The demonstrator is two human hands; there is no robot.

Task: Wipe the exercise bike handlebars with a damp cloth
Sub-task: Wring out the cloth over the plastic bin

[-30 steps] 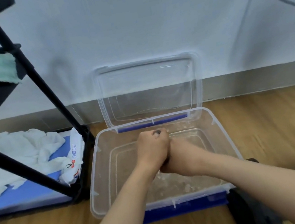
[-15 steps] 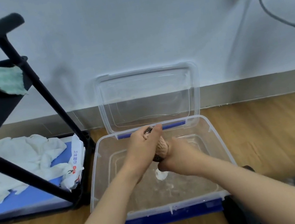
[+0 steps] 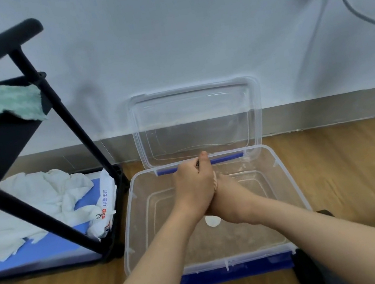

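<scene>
Our left hand point(image 3: 193, 186) and right hand point(image 3: 230, 200), both gripping the cloth point(image 3: 215, 180), have twisted closer together over the tub point(image 3: 129, 217) toward its twelve-o'clock edge, so we judge the wringing nearly done.

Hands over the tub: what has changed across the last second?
The left hand and right hand lifted from low in the tub toward its rear rim, wringing the cloth, which now shows as a sliver between them. Both keep their grip. Tub, open lid and rack stayed put.

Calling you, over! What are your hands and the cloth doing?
Grip: left hand and right hand both clamp the cloth, mostly hidden between them. Over the clear tub, lid open. Nothing blocking.
</scene>
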